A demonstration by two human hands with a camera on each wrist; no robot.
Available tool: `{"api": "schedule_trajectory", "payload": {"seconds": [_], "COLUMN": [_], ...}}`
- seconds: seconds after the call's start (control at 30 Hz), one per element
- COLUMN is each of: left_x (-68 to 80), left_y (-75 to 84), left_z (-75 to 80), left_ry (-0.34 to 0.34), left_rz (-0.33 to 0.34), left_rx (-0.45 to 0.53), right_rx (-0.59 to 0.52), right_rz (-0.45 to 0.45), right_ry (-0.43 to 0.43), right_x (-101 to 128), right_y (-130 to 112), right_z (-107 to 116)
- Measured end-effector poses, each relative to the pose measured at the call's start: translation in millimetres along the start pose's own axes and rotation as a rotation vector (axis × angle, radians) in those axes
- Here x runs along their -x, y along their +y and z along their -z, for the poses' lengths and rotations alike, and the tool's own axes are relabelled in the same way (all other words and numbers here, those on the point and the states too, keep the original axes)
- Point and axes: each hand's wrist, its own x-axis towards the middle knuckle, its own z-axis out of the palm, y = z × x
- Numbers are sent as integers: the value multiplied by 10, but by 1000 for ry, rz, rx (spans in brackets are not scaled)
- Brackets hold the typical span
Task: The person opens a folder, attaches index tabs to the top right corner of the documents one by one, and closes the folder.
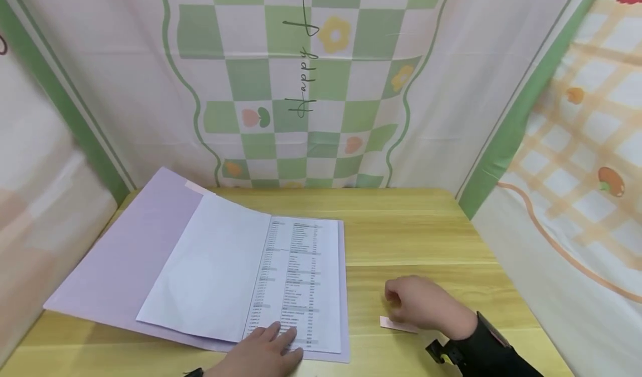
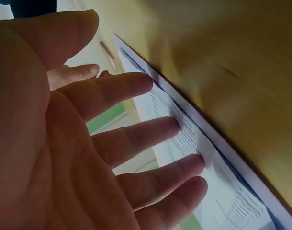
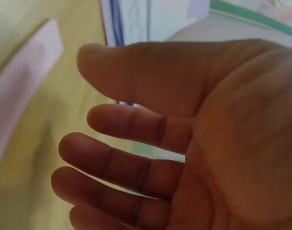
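Left hand [image 1: 268, 348] presses flat on the page [image 1: 298, 279]; right hand [image 1: 426, 304], fingers relaxed, hovers over the strip [image 1: 396, 324]. Light strip may slide away.

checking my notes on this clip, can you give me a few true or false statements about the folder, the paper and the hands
1. The purple folder lies open on the wooden table. True.
2. The left hand rests its fingers on the printed sheet. True.
3. The right hand grips a pen. False: it holds nothing and hovers, fingers loosely bent, over a small pink strip on the table.
4. The printed sheet lies on the folder's left half. False: it lies on the right half, with a blank white sheet to its left.
5. The pink strip lies inside the folder. False: it lies on the table, right of the folder.
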Motion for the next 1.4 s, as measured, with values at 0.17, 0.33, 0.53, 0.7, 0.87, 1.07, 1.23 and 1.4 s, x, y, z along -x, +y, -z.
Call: {"api": "schedule_trajectory", "payload": {"seconds": [0.17, 0.33, 0.53, 0.7, 0.87, 1.07, 1.23, 1.4], "left_x": [-40, -73, -107, -122, -145, -160, -161, -180], "left_y": [18, 42, 59, 68, 65, 59, 62, 69], "left_z": [-5, 26, 44, 48, 45, 40, 39, 76], "left_ry": [-7, -33, -39, -35, -33, -31, 42, 133], "left_rz": [14, 58, 72, 71, 75, 66, 5, -35], "left_rx": [23, 92, 94, 75, 78, 68, -20, -86], "right_rx": [44, 73, 87, 116, 127, 140, 142, 141], "right_rz": [6, 23, 26, 9, -7, -5, 2, 8], "right_ry": [-14, 1, 25, 31, 33, 46, 55, 51], "right_x": [96, 132, 138, 130, 122, 138, 147, 159], "right_y": [-31, -17, -3, -5, -4, -11, -9, -4], "right_z": [-43, -85, -140, -170, -192, -214, -224, -231]}}
